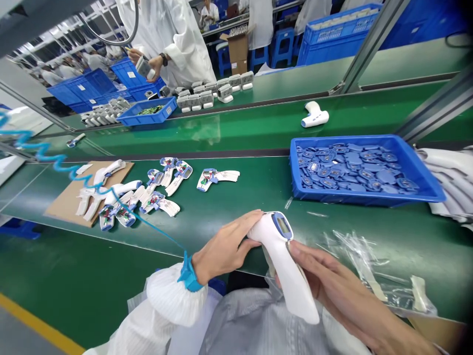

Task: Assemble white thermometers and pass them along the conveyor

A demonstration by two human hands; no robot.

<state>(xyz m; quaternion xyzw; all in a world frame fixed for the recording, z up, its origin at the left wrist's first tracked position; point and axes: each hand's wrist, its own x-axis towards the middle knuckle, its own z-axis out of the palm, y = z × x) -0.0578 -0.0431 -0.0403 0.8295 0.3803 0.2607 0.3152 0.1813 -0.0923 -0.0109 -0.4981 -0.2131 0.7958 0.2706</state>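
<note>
At the left, the coiled blue cord passes over a cardboard sheet and opened units, then thins toward the wrist strap; give it slack so it cannot snag them. The left hand grasps the head of the white handheld device, which is tilted over the bench's near edge, handle toward the person; that hold should be firm but light. The display faces up. The right hand grips the device, thumb just beside the display, other fingers partly hidden behind the handle; press on the shell, not the screen. Beyond, plastic bags lie near the right forearm, so 2 steady elbows would help.
</note>
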